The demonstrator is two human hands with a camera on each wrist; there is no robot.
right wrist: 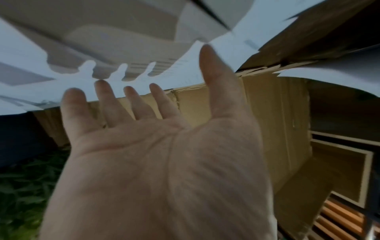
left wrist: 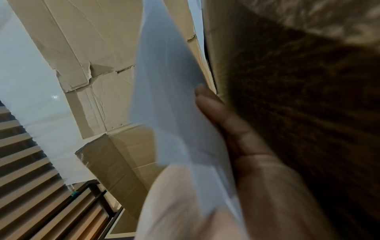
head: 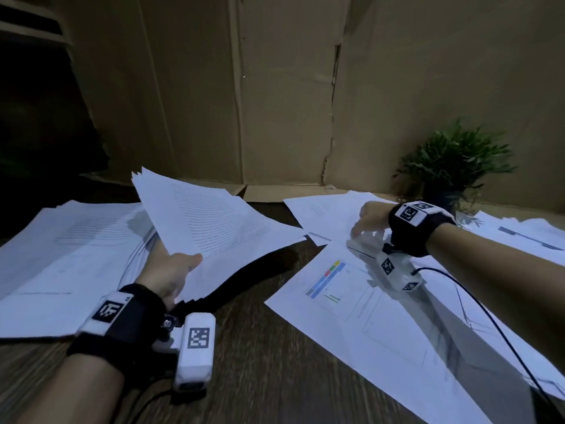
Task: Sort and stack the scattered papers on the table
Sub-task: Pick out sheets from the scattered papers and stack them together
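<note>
Papers [head: 211, 218] carry printed lines too blurred to read; left hand [head: 171, 275] pinches this sheaf above the table [head: 260, 347]. Right hand [head: 371, 223] hovers spread-fingered over a chart sheet [head: 342, 289].

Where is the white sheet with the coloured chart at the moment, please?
In the head view, the white sheet with the coloured chart lies flat on the dark wooden table, right of centre, just below the open right hand.
</note>
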